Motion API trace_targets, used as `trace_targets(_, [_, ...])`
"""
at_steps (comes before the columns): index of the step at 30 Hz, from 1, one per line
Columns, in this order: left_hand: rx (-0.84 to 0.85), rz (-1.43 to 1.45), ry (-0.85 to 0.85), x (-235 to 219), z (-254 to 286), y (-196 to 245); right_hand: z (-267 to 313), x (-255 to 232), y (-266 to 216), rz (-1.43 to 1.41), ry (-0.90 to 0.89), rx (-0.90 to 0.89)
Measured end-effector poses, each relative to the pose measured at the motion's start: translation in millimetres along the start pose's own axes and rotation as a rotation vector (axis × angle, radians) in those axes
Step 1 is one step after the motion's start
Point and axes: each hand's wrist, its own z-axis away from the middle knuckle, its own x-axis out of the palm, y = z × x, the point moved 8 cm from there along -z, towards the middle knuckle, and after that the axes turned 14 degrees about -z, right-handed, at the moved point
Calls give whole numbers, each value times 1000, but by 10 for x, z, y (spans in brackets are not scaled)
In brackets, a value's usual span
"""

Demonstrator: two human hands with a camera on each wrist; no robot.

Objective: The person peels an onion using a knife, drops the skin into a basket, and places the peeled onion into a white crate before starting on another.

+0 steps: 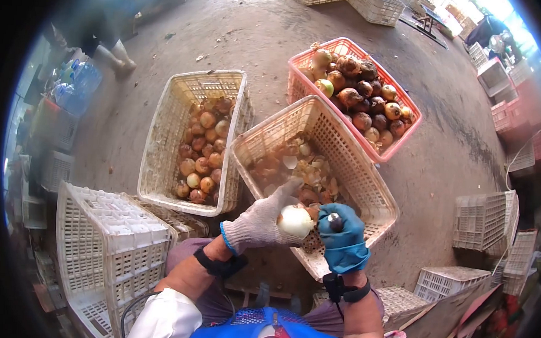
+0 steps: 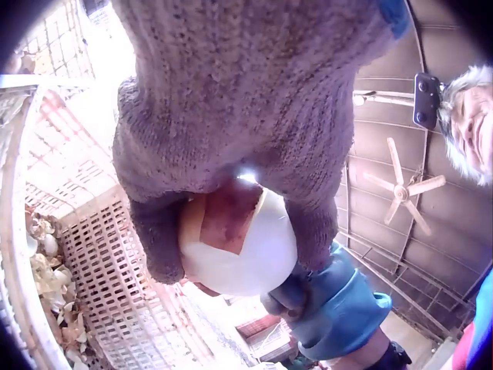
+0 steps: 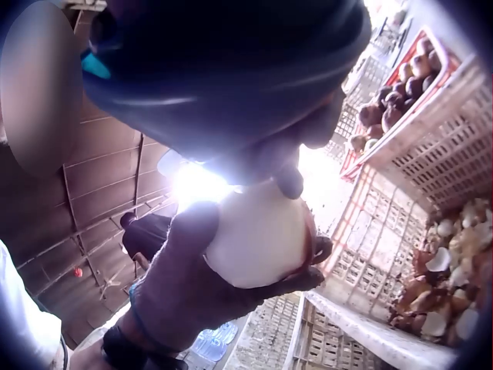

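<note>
Grey-gloved, the left hand (image 1: 257,221) curls its fingers around a peeled white onion (image 1: 295,221), its grip clamped on it. Just beside that grip, the blue-gloved right hand (image 1: 342,240) is closed around a dark handle (image 1: 336,221) touching the onion. Below the grip lies a beige crate of onion skins (image 1: 349,166); beyond it, a pink crate of unpeeled onions (image 1: 405,135), and left of it a white crate of peeled onions (image 1: 163,140).

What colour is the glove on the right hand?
Blue; the right hand shows best in the head view.
</note>
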Motion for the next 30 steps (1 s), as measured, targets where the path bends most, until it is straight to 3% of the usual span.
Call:
trace_targets(2, [27, 60, 12, -40, 5, 33, -28, -122, 94, -71, 105, 105])
trace_targets(5, [98, 174, 20, -61, -29, -8, -33, -132, 295, -129, 93, 234])
trace_targets(8, [11, 388, 77, -127, -12, 6, 8, -74, 456, -120, 25, 323])
trace_targets(10, [28, 314, 125, -157, -24, -61, 24, -22, 385, -207, 17, 323])
trace_targets(11, [35, 279, 147, -172, -29, -84, -4, 20, 287, -188, -22, 205])
trace_targets(14, [-28, 157, 100, -143, -17, -101, -5, 114, 45, -249, -99, 270])
trace_targets(15, [-36, 149, 79, -123, -16, -85, -32, 124, -21, -200, -92, 166])
trace_targets(18, [-42, 82, 43, -82, -5, -46, -47, 164, -119, -121, -187, 144])
trace_targets(22, [-22, 41, 7, -1, -3, -88, -25, 183, -110, -114, -234, -26])
trace_targets(28, [-38, 62, -94, 137, -3, -159, 9, 113, -104, -16, -146, -145])
trace_targets(30, [-20, 127, -91, 128, -2, -138, -12, -31, -50, 41, 22, -99])
